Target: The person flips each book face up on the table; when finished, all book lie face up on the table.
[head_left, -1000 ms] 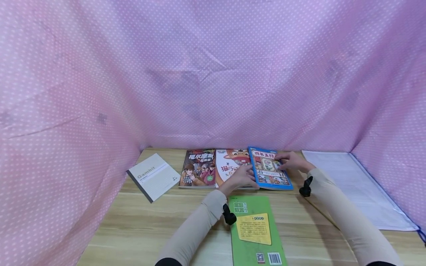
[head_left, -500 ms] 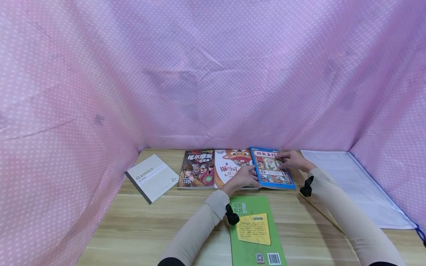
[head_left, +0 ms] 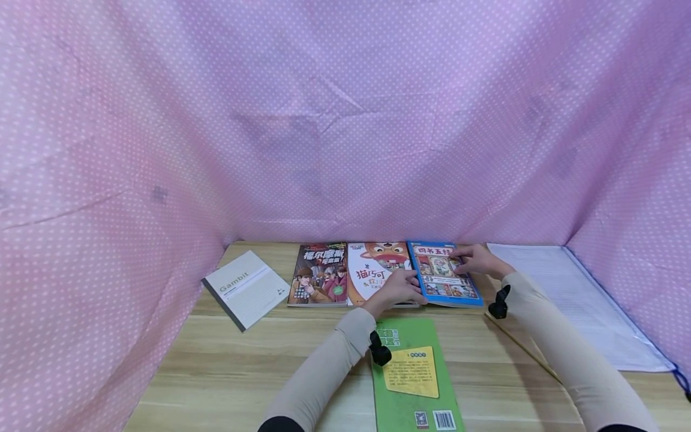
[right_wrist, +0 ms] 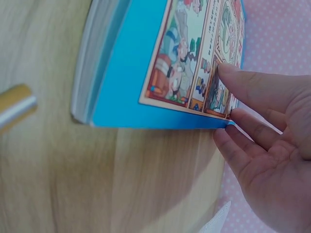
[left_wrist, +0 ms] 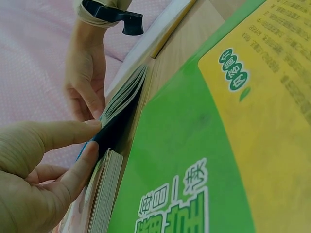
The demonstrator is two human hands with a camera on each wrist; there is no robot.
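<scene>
1. The blue book [head_left: 445, 276] lies on the table [head_left: 232, 372], just right of the cat book [head_left: 373, 264]. The left hand's view shows its near left corner looking lifted, with loose pages.
2. The left hand [head_left: 396, 291] pinches that corner. Its fingertips are close, with only the thin book between them. A soft pinch is best, so the pages do not bend.
3. The right hand [head_left: 482, 262] pinches the far side. Its thumb is on the cover and its fingers are at the edge. I cannot tell how far under they go.
4. The step looks like lining the blue book up beside the cat book. I would slide it with both hands together, so it does not turn.
5. Watch the left side. I cannot tell if the two books touch, so one might ride up on the other.
6. Match the near edge to the cat book and the dark book [head_left: 318, 276], which make a good straight row.
7. Lower the corner flat, then slip the fingers out gently. A fast pull could make the book crooked.
8. Mind the green book [head_left: 414, 375] in front; a low left wrist could bump it.
</scene>
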